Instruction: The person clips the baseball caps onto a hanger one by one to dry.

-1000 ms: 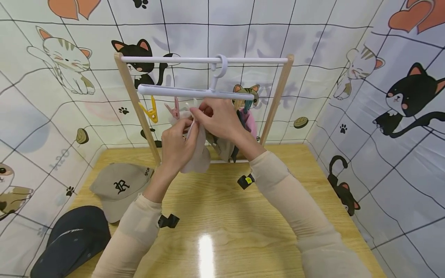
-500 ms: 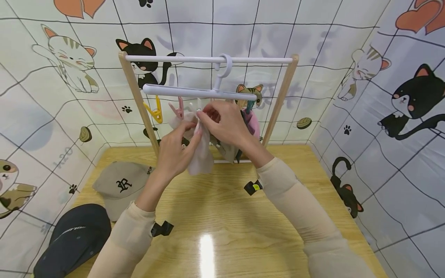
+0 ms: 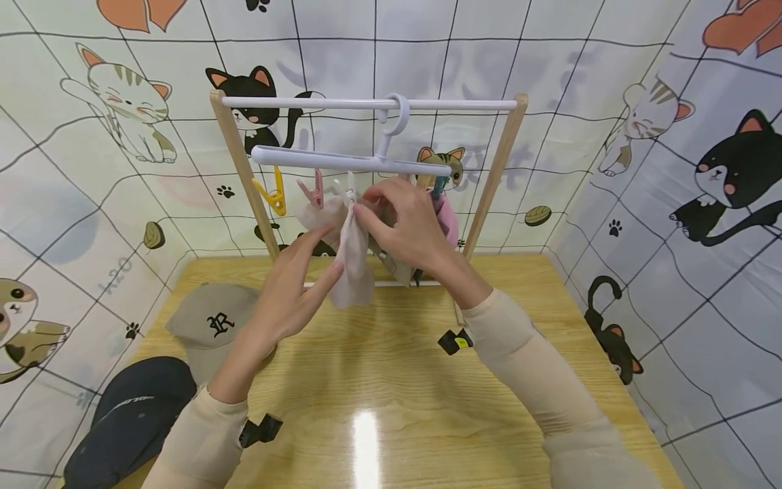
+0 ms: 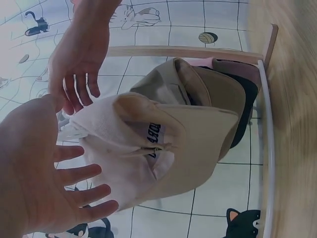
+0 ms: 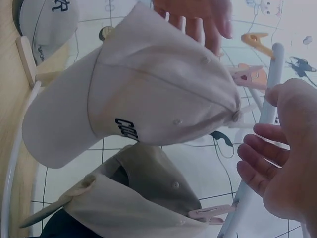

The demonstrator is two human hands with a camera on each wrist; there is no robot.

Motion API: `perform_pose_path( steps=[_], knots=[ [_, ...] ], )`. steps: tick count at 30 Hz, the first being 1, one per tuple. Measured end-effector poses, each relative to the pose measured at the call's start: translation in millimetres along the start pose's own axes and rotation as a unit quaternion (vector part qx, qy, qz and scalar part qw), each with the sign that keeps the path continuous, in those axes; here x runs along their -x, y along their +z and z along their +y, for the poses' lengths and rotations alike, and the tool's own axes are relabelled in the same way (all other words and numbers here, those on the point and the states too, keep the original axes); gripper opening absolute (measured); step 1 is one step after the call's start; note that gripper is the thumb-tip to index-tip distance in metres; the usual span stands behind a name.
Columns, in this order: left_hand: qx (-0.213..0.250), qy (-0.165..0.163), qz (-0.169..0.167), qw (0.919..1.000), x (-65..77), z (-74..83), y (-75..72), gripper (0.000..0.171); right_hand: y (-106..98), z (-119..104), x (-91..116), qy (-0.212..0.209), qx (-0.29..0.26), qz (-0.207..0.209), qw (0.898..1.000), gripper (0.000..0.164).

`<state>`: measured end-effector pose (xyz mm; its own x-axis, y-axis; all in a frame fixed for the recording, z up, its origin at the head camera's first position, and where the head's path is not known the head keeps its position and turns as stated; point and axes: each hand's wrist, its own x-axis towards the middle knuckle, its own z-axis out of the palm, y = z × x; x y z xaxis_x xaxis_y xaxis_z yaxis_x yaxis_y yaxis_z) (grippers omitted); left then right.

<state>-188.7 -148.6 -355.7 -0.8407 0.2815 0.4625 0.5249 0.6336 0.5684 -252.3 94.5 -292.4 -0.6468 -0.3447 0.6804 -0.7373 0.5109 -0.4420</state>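
Note:
A pale cap (image 3: 353, 265) hangs by its crown from a white clip (image 3: 351, 183) under the white clip hanger (image 3: 318, 159). My left hand (image 3: 290, 292) is to the left of this cap, fingers extended and apart from one another. In the left wrist view its fingertips are close to the cap's crown (image 4: 109, 134); whether they touch it I cannot tell. My right hand (image 3: 412, 221) is to the right of the clip, fingers loosely bent. In the right wrist view nothing shows between its fingers (image 5: 267, 131), and the cap (image 5: 163, 94) hangs apart from them.
More caps hang behind, including a khaki one (image 5: 138, 193) on a pink clip (image 5: 213, 213). The rack's top bar (image 3: 293, 103) bears the hanger. Pink (image 3: 314, 191) and yellow (image 3: 274, 194) clips hang at left. A beige cap (image 3: 214, 322) and a dark cap (image 3: 131, 414) lie on the table.
My left hand has let go of the pale cap and moved left and down, its fingers opening out. My right hand's fingers have drawn off the clip to the right. The cap stays hanging.

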Motion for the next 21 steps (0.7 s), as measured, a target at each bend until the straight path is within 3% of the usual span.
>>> perform_pose_path(
  steps=[12, 21],
  knots=[
    [-0.029, -0.062, -0.030, 0.9972, 35.2, -14.3, -27.6, 0.073, 7, -17, 13, -0.045, -0.037, 0.019, 0.998, 0.034],
    [-0.052, -0.067, -0.006, 0.9964, 54.1, -32.7, -45.4, 0.072, 16, -29, 17, -0.053, -0.040, 0.010, 0.998, 0.037]
  ],
)
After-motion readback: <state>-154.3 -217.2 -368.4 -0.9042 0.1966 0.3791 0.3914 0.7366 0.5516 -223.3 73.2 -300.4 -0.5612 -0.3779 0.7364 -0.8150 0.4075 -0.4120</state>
